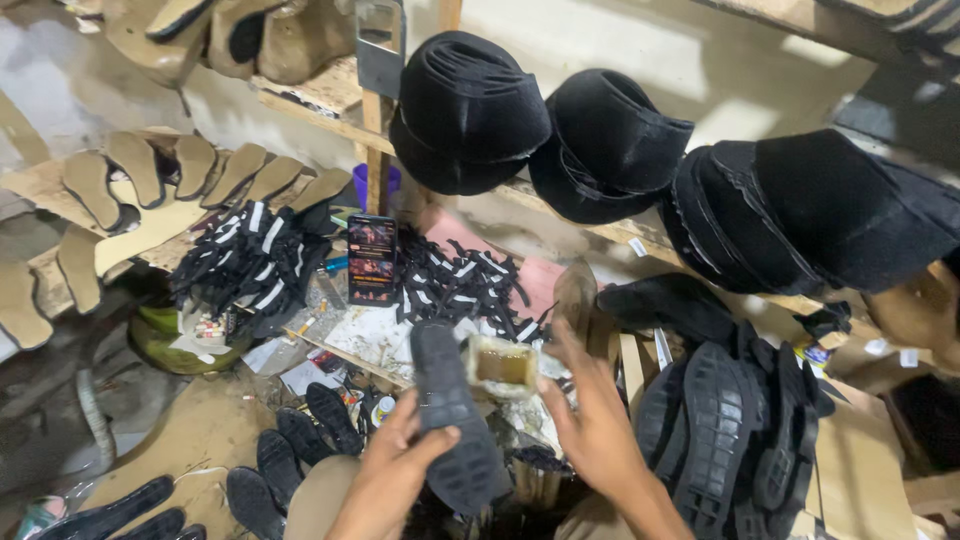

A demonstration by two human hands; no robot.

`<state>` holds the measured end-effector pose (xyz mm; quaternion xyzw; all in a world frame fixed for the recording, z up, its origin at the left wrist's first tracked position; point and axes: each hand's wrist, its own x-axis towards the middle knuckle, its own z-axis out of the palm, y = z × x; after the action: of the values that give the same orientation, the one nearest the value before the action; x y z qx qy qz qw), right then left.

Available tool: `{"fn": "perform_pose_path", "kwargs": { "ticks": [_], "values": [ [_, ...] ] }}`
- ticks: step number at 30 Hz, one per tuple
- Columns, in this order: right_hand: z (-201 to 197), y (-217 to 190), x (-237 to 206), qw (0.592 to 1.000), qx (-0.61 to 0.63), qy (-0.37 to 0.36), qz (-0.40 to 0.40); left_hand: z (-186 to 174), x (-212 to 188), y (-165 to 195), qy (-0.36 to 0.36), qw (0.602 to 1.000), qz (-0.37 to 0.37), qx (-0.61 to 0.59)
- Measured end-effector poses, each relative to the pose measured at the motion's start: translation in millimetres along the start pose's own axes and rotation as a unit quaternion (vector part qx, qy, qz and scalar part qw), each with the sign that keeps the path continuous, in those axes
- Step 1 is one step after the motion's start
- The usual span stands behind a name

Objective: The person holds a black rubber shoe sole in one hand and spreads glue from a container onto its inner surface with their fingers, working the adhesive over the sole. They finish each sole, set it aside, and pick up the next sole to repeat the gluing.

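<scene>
Gripped in the left hand (390,480), a black shoe sole (452,420) awaits glue; the open right hand (590,420) reaches toward the glue pot (503,366).

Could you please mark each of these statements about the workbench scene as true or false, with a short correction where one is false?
1. The left hand holds a dark shoe sole with its tread showing. True.
2. The right hand grips a hammer. False: no hammer shows; its fingers reach toward a small open container of yellowish-brown paste.
3. A phone with a lit screen stands propped on the bench. True.
4. The rolls of material on the shelf are white. False: they are black.
5. A stack of dark soles lies beside the right hand. True.
</scene>
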<state>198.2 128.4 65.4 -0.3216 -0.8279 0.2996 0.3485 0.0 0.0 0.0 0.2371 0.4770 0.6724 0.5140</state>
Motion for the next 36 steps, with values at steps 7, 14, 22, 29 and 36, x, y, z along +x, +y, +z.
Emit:
{"fn": "perform_pose_path", "kwargs": {
  "ticks": [7,14,22,29,36],
  "values": [
    [23.9,15.5,24.1,0.916,-0.363,-0.163,-0.038,-22.0,13.0,-51.6,-0.013,0.994,-0.042,-0.097],
    [27.3,31.5,29.1,0.936,-0.329,-0.094,-0.081,-27.4,8.0,-57.0,-0.021,0.999,-0.037,-0.031],
    [5.6,22.4,14.4,0.945,-0.301,-0.126,-0.010,-18.6,-0.5,-32.7,-0.076,0.997,0.005,-0.005],
    [-5.5,0.0,-10.0,0.987,-0.047,-0.109,-0.106,-14.5,-6.1,-20.1,-0.132,0.991,0.005,-0.012],
    [-5.6,-9.4,-11.6,0.948,-0.211,-0.024,-0.236,-13.0,-11.6,-24.9,-0.130,0.991,-0.006,-0.028]
  ]
}}
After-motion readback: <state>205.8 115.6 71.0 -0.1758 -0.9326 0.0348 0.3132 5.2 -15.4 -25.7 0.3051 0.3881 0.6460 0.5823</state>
